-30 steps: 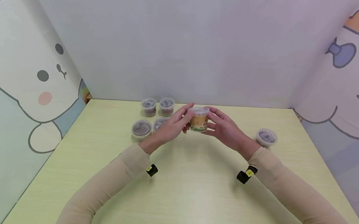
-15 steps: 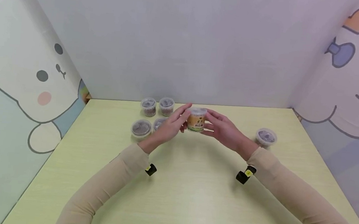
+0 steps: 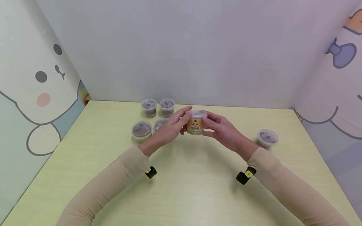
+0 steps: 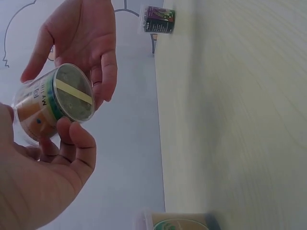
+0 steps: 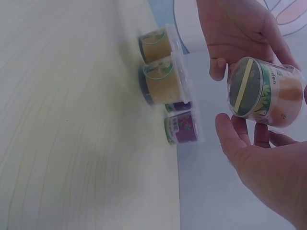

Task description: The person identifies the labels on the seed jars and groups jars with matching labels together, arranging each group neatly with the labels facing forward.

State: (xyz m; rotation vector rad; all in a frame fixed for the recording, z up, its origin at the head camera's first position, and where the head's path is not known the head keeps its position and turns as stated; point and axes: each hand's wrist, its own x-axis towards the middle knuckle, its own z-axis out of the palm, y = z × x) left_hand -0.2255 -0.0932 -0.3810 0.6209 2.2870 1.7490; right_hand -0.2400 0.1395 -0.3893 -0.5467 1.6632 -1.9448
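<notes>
A small clear plastic tub [image 3: 196, 124] with an orange and green printed label is held upright above the far middle of the table. My left hand [image 3: 169, 128] grips its left side, and my right hand [image 3: 226, 132] holds it from the right with fingers and thumb. Its lid faces up, and the label's dark lettering faces the head camera. In the left wrist view the base of this tub [image 4: 74, 93] shows a pale yellow strip across dark contents. The right wrist view shows my right fingers [image 5: 259, 136] curled beneath the tub.
Several lidded tubs [image 3: 142, 129] stand grouped at the far left of the table [image 3: 179, 200], one partly hidden behind my left hand. Another tub [image 3: 267, 137] stands alone on the right, beside my right wrist. A white backdrop [image 3: 187, 44] rises behind the table's far edge.
Between my hands the tub has turned, bringing the label's lettering round to the front. It has also shifted slightly left. The other tubs stay where they were.
</notes>
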